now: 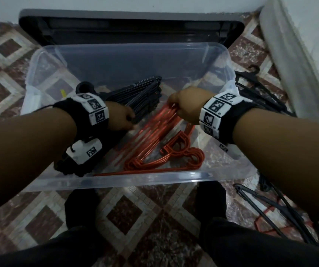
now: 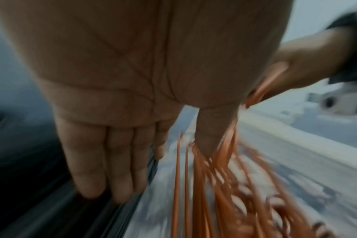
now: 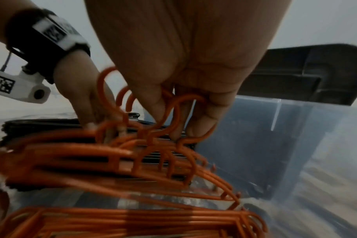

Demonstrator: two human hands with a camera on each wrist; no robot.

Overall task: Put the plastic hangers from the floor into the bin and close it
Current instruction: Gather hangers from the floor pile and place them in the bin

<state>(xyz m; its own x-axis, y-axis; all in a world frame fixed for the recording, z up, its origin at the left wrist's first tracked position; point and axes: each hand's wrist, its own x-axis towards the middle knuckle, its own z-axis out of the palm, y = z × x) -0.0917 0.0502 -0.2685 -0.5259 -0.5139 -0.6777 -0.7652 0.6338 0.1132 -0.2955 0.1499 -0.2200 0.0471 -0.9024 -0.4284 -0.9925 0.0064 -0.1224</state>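
A clear plastic bin stands open on the floor, its dark lid propped against the wall behind. Inside, a stack of black hangers lies at the left and orange hangers in the middle. My right hand pinches the hooks of an orange bundle between thumb and fingers. My left hand reaches in beside it. Its straight fingers lie along the black stack and the thumb presses on the orange hangers. A second orange bundle lies nearer the front wall.
More black hangers lie on the floor right of the bin and by my right foot, with an orange one under them. A white mattress edge runs along the right. My feet stand just before the bin.
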